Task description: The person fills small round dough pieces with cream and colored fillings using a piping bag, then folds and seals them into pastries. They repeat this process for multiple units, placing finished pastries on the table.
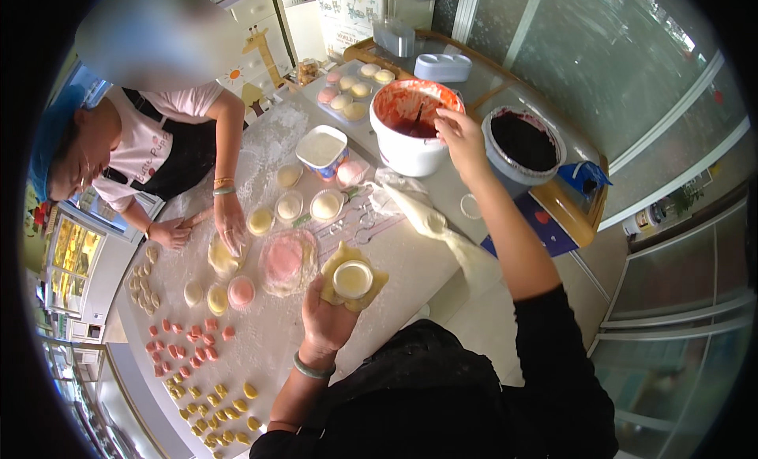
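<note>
On the palm of my left hand (pixel 329 324) rests a yellow dough wrapper (pixel 335 261) with uneven edges. A small round cup (pixel 353 280) sits at its middle, with something pale yellow inside. My right hand (pixel 463 140) reaches over the right rim of a white bucket (pixel 408 154) holding red filling. Its fingers are slightly apart beside a dark utensil handle (pixel 419 114) that stands in the filling, and I see no contact between them. A rolled-out pink dough round (pixel 285 259) lies on the floured table beyond my left hand.
Across the table a co-worker's hand (pixel 232 231) presses yellow dough; the other holds a rolling pin (pixel 198 217). A piping bag (pixel 427 215) lies near a tub of white powder (pixel 321 148). A dark-filled tub (pixel 524 142) stands right. Pink dough pieces (pixel 195 340) lie left.
</note>
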Demonstrator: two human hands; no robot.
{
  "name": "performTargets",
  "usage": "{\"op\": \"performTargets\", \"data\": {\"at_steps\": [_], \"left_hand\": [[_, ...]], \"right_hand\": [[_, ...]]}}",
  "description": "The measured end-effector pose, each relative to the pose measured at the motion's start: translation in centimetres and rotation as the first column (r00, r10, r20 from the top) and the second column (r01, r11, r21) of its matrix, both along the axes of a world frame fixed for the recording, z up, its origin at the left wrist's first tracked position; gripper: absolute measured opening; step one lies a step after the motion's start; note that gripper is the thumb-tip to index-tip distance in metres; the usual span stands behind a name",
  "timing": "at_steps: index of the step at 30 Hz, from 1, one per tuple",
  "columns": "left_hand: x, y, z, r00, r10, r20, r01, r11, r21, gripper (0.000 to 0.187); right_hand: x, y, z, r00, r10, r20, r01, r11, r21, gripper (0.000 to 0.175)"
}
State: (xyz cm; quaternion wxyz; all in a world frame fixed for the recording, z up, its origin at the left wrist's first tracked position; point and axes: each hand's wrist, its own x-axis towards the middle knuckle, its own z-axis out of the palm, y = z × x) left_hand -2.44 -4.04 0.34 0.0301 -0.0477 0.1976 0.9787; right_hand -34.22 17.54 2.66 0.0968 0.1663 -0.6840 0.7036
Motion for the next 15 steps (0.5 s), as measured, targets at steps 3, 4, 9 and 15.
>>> {"op": "performTargets", "data": {"at_steps": [3, 4, 9, 15], "left_hand": [[-2.1, 1.3, 1.2, 0.999, 0.04, 0.018, -0.039, 0.999, -0.014, 0.059], [-2.8, 1.8, 1.7, 0.998, 0.059, 0.033, -0.058, 0.998, -0.035, 0.059], [-5.5, 3.2, 3.1, 0.987, 0.151, 0.061, -0.152, 0.988, 0.005, 0.06], [-8.4, 3.6, 3.5, 0.975, 0.198, 0.102, -0.193, 0.98, -0.055, 0.06]], "right_hand": [[-10.5, -0.7, 0.0, 0.999, -0.035, 0.035, -0.004, 0.652, 0.759, 0.022], [-12.9, -1.4, -0.6, 1.0, 0.002, 0.009, -0.008, 0.497, 0.867, 0.021], [-18.5, -5.0, -3.1, 0.981, 0.172, -0.09, 0.057, 0.188, 0.98, 0.015], [-17.7, -4.4, 0.5, 0.515, 0.811, -0.276, 0.126, 0.247, 0.961, 0.015]]}}
